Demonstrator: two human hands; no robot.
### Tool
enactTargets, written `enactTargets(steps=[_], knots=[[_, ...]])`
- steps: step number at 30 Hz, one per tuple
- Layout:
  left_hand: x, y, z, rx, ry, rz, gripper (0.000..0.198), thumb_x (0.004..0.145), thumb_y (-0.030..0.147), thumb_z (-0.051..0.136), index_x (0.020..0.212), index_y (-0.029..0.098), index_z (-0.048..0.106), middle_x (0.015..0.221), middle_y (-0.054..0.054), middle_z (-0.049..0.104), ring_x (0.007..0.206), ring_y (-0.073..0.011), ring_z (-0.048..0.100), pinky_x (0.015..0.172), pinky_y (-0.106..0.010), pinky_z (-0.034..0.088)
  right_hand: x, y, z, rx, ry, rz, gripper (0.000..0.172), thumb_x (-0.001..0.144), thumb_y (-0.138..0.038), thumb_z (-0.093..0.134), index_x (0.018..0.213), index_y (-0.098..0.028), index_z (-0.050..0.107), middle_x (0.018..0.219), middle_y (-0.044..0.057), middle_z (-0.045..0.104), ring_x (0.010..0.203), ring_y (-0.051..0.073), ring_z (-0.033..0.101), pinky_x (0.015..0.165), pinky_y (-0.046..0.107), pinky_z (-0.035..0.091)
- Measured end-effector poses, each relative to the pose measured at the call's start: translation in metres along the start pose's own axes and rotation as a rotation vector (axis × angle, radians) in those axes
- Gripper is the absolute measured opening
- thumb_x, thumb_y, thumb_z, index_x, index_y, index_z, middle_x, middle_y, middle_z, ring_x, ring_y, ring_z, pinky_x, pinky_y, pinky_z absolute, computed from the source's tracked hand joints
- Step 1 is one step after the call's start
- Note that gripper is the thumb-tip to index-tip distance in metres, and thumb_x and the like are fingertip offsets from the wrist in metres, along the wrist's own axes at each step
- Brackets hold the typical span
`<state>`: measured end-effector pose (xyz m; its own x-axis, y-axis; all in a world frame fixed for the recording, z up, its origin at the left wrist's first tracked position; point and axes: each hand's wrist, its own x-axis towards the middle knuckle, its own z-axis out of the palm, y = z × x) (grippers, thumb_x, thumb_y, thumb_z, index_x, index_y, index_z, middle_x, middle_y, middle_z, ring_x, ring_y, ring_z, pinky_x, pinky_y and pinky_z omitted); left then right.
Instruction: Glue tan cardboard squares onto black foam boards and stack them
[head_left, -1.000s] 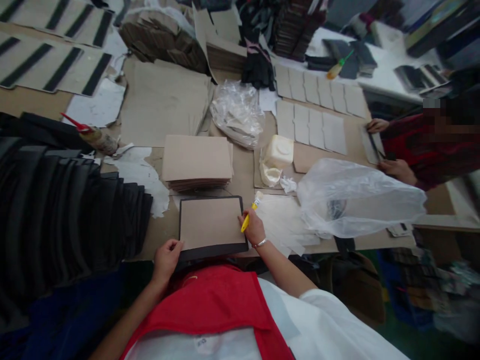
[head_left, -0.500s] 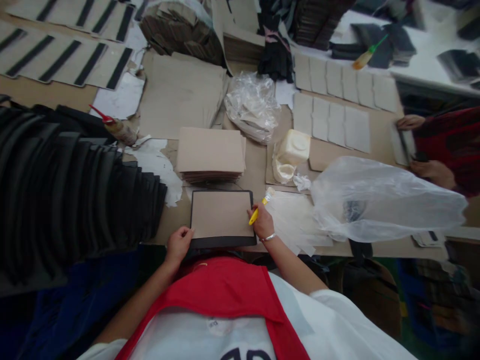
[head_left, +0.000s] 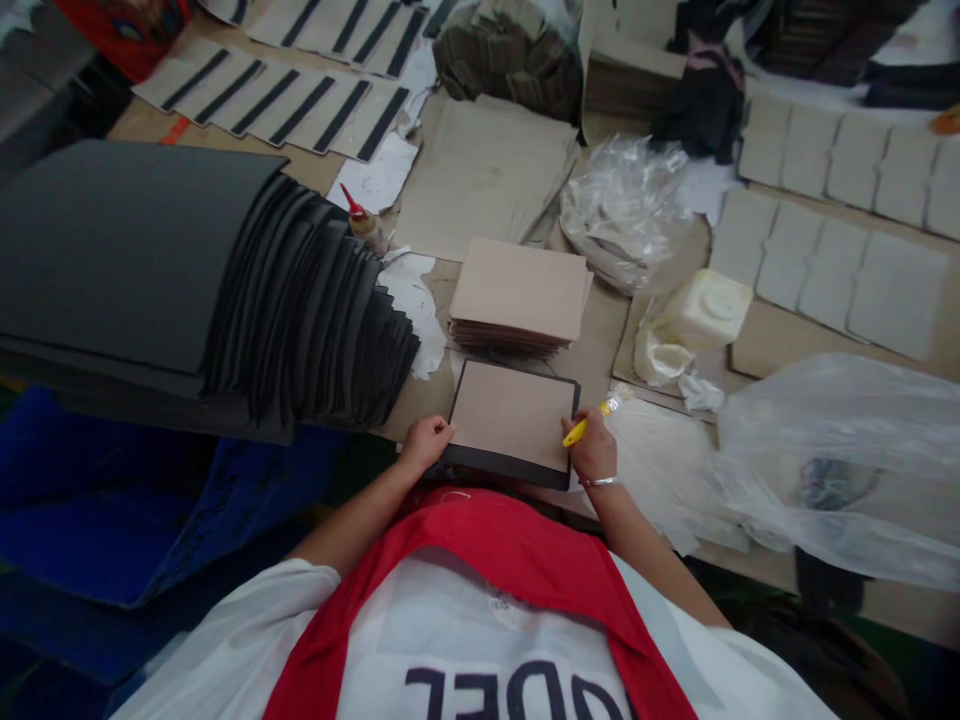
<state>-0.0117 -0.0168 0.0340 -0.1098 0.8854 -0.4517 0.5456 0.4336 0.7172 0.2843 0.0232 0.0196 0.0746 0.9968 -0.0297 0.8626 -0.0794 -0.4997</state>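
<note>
A tan cardboard panel (head_left: 514,415) lies on a slightly larger black sheet (head_left: 510,466), whose dark border shows widest along the near side. My left hand (head_left: 426,443) pinches the left edge of the panel and sheet near the front corner. At the right edge, my right hand (head_left: 595,450) is closed around a brush (head_left: 576,433) with a yellow handle, its pale bristles pointing up and away. Fingers of that hand also touch the sheet's right edge. Just beyond stands a stack of tan cardboard panels (head_left: 521,290).
Many black sheets (head_left: 150,250) are piled at left above blue bins (head_left: 97,500). A red-tipped bottle (head_left: 365,225) stands behind them. To the right are a white plastic container (head_left: 716,305), clear plastic bags (head_left: 847,460) and rows of grey panels (head_left: 825,260).
My view has swung left, so the table's contents sit further right and the co-worker's hands have left the picture. Both hands keep their places at the panel, the brush still in my right.
</note>
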Motion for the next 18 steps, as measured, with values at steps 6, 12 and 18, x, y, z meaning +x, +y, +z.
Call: enactTargets(steps=[6,12,18], knots=[[-0.001,0.0,0.0,0.104,0.004,0.02,0.032,0.076,0.041,0.048,0.058,0.017,0.056,0.054,0.001,0.051,0.054,-0.0111,0.045,0.054,-0.022,0.029,-0.001,-0.005,-0.005,-0.057,-0.06,0.082,0.02,0.083,-0.034,0.052,0.094,-0.018,0.051,0.073,0.004,0.058,0.06,0.018,0.054,0.056,0.028,0.035],[0.0,-0.006,0.004,0.201,-0.01,0.047,0.035,0.077,0.046,0.046,0.057,0.019,0.053,0.052,0.002,0.051,0.054,-0.0126,0.047,0.055,-0.023,0.028,-0.002,-0.008,-0.003,-0.087,-0.047,0.082,0.015,0.082,-0.03,0.054,0.092,-0.019,0.051,0.071,0.003,0.06,0.06,0.016,0.055,0.055,0.025,0.034],[0.007,0.0,0.004,0.228,-0.019,0.052,0.035,0.077,0.046,0.045,0.056,0.019,0.052,0.05,0.002,0.048,0.053,-0.0127,0.046,0.053,-0.023,0.028,-0.003,-0.002,-0.013,-0.094,-0.065,0.142,0.015,0.083,-0.028,0.056,0.093,-0.017,0.054,0.071,0.003,0.06,0.062,0.016,0.056,0.055,0.025,0.035]])
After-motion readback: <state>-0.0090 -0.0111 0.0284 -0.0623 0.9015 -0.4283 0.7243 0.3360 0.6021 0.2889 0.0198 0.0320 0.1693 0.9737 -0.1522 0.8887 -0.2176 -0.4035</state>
